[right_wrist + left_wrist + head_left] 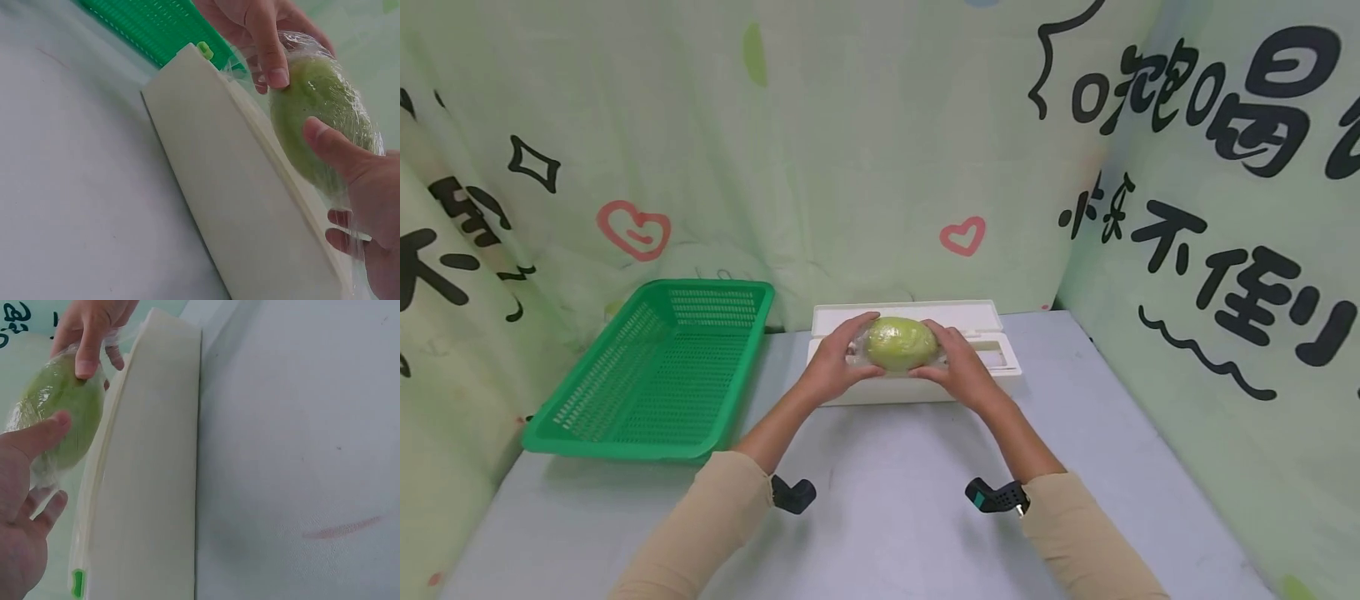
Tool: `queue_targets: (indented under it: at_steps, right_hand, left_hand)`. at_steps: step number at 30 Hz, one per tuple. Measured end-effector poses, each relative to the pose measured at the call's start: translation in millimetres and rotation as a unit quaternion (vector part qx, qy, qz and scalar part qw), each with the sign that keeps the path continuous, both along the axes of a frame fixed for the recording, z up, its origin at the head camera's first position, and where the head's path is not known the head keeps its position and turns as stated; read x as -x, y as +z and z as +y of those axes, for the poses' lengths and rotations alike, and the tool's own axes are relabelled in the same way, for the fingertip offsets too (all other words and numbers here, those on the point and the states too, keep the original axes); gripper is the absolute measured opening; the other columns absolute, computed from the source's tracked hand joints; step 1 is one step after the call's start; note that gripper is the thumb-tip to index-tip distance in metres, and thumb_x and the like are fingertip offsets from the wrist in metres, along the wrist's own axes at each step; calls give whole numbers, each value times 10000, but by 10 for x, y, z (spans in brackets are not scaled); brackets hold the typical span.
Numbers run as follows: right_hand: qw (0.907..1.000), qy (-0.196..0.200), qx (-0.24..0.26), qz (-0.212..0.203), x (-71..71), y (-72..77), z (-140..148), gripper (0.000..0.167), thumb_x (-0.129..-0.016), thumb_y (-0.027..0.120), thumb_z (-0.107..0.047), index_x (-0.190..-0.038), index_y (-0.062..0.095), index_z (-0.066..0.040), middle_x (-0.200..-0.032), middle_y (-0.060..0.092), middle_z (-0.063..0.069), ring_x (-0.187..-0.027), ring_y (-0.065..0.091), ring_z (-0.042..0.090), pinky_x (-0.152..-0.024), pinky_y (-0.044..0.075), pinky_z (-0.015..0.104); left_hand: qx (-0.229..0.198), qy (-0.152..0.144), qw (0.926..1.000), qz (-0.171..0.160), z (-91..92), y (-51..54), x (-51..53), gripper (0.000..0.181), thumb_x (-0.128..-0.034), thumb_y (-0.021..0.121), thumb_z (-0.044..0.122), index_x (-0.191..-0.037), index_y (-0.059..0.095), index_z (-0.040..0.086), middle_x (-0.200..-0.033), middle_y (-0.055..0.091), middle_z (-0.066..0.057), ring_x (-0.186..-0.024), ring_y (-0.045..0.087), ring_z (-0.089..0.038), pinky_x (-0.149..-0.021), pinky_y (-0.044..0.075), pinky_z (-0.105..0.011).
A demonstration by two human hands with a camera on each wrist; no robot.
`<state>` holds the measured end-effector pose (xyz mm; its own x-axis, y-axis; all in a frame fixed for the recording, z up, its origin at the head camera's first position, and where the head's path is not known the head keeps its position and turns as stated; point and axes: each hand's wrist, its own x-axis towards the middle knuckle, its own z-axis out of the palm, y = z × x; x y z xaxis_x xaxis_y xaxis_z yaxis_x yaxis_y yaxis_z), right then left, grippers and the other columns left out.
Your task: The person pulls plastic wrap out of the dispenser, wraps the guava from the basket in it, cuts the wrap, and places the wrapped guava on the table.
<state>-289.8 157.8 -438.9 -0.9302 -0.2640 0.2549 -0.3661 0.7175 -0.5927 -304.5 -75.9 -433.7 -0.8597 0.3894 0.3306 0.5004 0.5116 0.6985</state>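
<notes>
Two hands, the left hand [842, 358] and the right hand [958, 371], hold one green, oval fruit [901, 343] between them, gripping it from opposite ends, each thumb laid on its near face. The fruit is wrapped in clear film [44, 470], which bunches loosely by the fingers at either end. It lies directly between the palms, with neither hand clearly nearer, and its long axis runs from one hand to the other, roughly parallel to the far edge of the worktop [880, 517]. One end points toward the left palm, the other toward the right; under the glossy wrap, which of them is the stem end cannot be told with confidence. The person has the fruit up at a long white box [902, 390], its lid tipped back, set near the middle of the worktop's far edge. A green basket [625, 450] sits at the far left corner, beyond the left forearm and well apart from the fruit.
</notes>
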Motion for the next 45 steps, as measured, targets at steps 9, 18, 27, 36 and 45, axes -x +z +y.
queue_targets:
  at_steps: [9, 18, 27, 36, 45]
  right_hand:
    - [9997, -154, 161, 104, 8, 26, -20, 792, -811, 768, -318, -1465, 364, -127, -1425, 477, 152, -1321, 455, 327, -986, 492, 490]
    - [9995, -158, 203, 183, 37, 186, -37, 770, -826, 757, -305, -1467, 368, -130, -1394, 491, 148, -1286, 480, 315, -909, 540, 467]
    - [9994, -152, 177, 253, -26, 422, -12, 766, -815, 767, -295, -1455, 384, -120, -1411, 489, 147, -1285, 483, 323, -952, 510, 490]
    - [9994, -25, 204, 270, -125, 696, 28, 777, -817, 765, -301, -1467, 379, -123, -1420, 490, 144, -1256, 489, 321, -912, 522, 495]
    - [9990, 14, 235, 382, -220, 937, 18, 769, -818, 771, -285, -1465, 384, -136, -1427, 482, 137, -1282, 468, 317, -945, 503, 506]
  left_hand:
    - [46, 265, 9993, -256, -21, 15, 13, 783, -756, 827, 273, -1426, 426, 218, -1436, 509, -37, -1235, 548, -242, -966, 512, -429]
    - [-218, 288, 9983, -461, -45, 185, 44, 762, -764, 816, 295, -1428, 447, 251, -1403, 536, -25, -1133, 590, -238, -905, 542, -397]
    - [-447, 212, 9980, -399, -26, 378, -3, 734, -772, 814, 266, -1417, 469, 206, -1352, 572, -57, -1072, 618, -241, -849, 555, -378]
    - [-679, 293, 9956, -582, -2, 633, -141, 751, -772, 816, 276, -1429, 452, 252, -1353, 559, -10, -1008, 629, -224, -810, 561, -347]
    - [-712, 339, 9959, -432, -21, 831, -248, 776, -770, 817, 298, -1445, 436, 257, -1445, 492, 45, -1041, 609, -216, -865, 547, -372]
